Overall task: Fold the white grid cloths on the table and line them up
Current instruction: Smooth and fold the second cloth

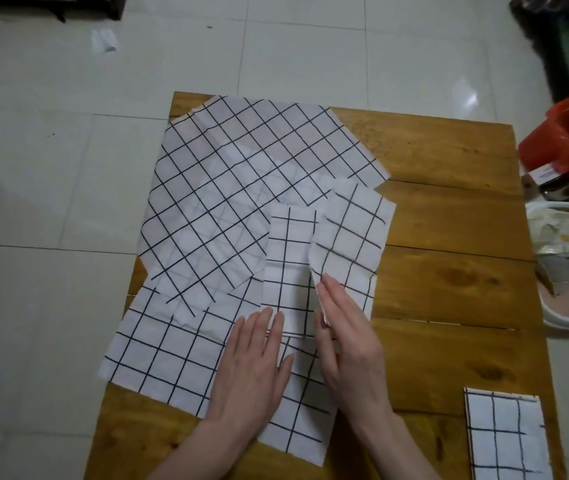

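A folded white grid cloth [508, 441] at the wooden table's [449, 237] near right is cut off; your flat left hand [253, 362] presses the narrow folded grid strip [290, 271], your right hand [348, 341] pinching its raised flap [348, 233].

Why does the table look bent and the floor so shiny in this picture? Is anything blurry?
Head view: the wide-angle lens bows the wooden table edges and floor tile lines; a light glares off the tiled floor at upper right; the whole frame is dim and slightly soft, and the right hand lifting the small grid cloth looks a little smeared; corners fall dark.
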`<state>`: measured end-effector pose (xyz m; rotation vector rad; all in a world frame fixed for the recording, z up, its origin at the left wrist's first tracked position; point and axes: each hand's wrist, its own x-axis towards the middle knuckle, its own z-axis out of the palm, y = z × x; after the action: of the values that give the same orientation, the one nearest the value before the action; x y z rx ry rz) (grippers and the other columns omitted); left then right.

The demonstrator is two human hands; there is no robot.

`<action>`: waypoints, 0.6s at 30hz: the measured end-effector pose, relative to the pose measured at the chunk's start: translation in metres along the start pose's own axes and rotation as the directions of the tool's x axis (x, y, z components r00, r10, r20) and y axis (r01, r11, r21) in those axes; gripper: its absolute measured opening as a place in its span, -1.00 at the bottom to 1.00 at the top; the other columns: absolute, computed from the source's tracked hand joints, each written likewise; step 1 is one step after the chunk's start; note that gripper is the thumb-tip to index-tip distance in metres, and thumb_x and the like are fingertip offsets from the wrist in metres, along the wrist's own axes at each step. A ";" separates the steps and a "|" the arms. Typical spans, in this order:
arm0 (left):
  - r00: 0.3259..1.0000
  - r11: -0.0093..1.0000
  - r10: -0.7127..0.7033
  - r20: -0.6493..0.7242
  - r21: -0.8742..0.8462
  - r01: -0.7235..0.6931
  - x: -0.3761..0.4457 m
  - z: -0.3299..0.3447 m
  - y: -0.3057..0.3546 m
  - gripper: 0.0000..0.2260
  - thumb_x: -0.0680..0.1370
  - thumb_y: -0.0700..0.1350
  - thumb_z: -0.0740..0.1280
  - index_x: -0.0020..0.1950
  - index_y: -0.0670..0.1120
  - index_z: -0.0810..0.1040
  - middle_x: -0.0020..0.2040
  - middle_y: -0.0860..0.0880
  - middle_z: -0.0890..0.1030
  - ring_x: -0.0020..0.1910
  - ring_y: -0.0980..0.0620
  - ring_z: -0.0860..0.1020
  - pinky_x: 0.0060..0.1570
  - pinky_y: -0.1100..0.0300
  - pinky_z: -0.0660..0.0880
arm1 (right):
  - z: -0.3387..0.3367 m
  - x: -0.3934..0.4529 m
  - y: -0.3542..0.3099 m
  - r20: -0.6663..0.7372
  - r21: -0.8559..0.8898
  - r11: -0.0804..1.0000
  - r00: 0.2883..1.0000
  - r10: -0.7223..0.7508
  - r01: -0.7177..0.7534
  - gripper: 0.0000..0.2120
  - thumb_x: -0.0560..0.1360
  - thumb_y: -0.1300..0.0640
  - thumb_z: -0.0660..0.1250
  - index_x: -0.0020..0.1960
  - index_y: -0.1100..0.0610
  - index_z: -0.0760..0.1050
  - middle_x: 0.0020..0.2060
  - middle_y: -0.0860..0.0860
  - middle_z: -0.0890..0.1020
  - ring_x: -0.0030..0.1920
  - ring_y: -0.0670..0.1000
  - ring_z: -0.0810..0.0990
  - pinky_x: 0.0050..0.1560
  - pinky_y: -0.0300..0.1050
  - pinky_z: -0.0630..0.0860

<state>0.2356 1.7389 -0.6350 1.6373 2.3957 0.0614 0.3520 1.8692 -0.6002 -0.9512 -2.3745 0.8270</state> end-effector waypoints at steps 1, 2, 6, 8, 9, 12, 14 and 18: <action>1.000 1.000 0.007 -0.003 -0.008 -0.007 0.000 0.000 -0.001 -0.43 0.69 0.13 0.07 0.59 -0.18 0.37 0.52 -0.19 0.45 0.51 -0.16 0.43 0.49 -0.12 0.22 | 0.005 0.001 0.001 0.029 -0.014 1.000 1.000 -0.012 0.012 -0.57 0.67 0.18 0.20 0.52 0.22 0.42 0.53 0.07 0.44 0.56 0.00 0.38 0.54 -0.06 0.36; 1.000 1.000 0.009 -0.010 -0.018 -0.010 0.000 0.000 -0.003 -0.43 0.68 0.12 0.07 0.58 -0.18 0.38 0.52 -0.18 0.45 0.51 -0.15 0.43 0.49 -0.12 0.22 | 0.011 0.002 0.001 0.056 -0.029 0.999 0.998 -0.023 0.025 -0.57 0.67 0.18 0.21 0.52 0.22 0.43 0.53 0.06 0.44 0.56 -0.01 0.37 0.55 -0.08 0.34; 0.999 0.997 0.007 -0.037 -0.081 -0.010 -0.001 -0.004 -0.008 -0.46 0.64 0.09 0.14 0.55 -0.18 0.40 0.51 -0.15 0.46 0.53 -0.12 0.41 0.50 -0.11 0.32 | 0.031 0.003 0.003 0.163 -0.060 0.997 0.986 -0.041 0.051 -0.56 0.65 0.16 0.19 0.51 0.19 0.46 0.52 0.04 0.46 0.56 -0.05 0.36 0.57 -0.14 0.28; 0.998 0.988 0.004 -0.061 -0.157 -0.014 -0.001 -0.007 -0.010 -0.49 0.63 0.04 0.25 0.53 -0.17 0.38 0.50 -0.13 0.48 0.53 -0.10 0.40 0.46 -0.12 0.42 | 0.040 0.003 0.005 0.209 -0.076 0.995 0.977 -0.040 0.057 -0.57 0.65 0.13 0.18 0.48 0.18 0.49 0.50 0.03 0.49 0.55 -0.04 0.37 0.57 -0.14 0.27; 0.998 0.980 -0.003 -0.071 -0.197 -0.011 0.000 -0.009 -0.011 -0.48 0.61 0.01 0.33 0.52 -0.17 0.37 0.49 -0.12 0.48 0.53 -0.09 0.40 0.44 -0.12 0.45 | 0.045 0.003 0.007 0.227 -0.091 0.994 0.973 -0.040 0.062 -0.57 0.65 0.11 0.18 0.47 0.17 0.51 0.48 0.03 0.50 0.54 -0.03 0.39 0.57 -0.14 0.27; 0.994 0.962 -0.033 -0.108 -0.275 0.003 0.001 -0.013 -0.011 -0.42 0.54 -0.07 0.48 0.49 -0.17 0.35 0.44 -0.12 0.51 0.51 -0.07 0.43 0.42 -0.09 0.47 | 0.052 0.003 0.011 0.257 -0.118 0.990 0.966 -0.040 0.073 -0.57 0.65 0.08 0.17 0.45 0.17 0.53 0.46 0.05 0.53 0.52 -0.01 0.42 0.56 -0.15 0.28; 0.991 0.957 -0.054 -0.125 -0.290 0.016 0.001 -0.013 -0.011 -0.39 0.53 -0.08 0.51 0.50 -0.17 0.34 0.43 -0.12 0.50 0.51 -0.06 0.42 0.44 -0.07 0.46 | 0.052 0.003 0.012 0.272 -0.108 0.992 0.962 -0.037 0.069 -0.57 0.65 0.07 0.19 0.46 0.18 0.52 0.47 0.06 0.52 0.53 0.01 0.41 0.56 -0.12 0.29; 0.993 0.968 -0.036 -0.108 -0.250 0.008 0.000 -0.010 -0.012 -0.31 0.54 -0.05 0.47 0.60 -0.15 0.26 0.48 -0.11 0.46 0.54 -0.07 0.38 0.48 -0.08 0.42 | 0.046 0.002 0.012 0.368 -0.112 0.990 0.929 -0.037 0.084 -0.54 0.65 -0.01 0.25 0.50 0.12 0.46 0.55 0.05 0.42 0.60 0.01 0.29 0.56 -0.02 0.28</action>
<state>0.2222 1.7353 -0.6274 1.5275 2.3714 0.4433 0.3290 1.8612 -0.6415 -0.8228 -2.7888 0.9048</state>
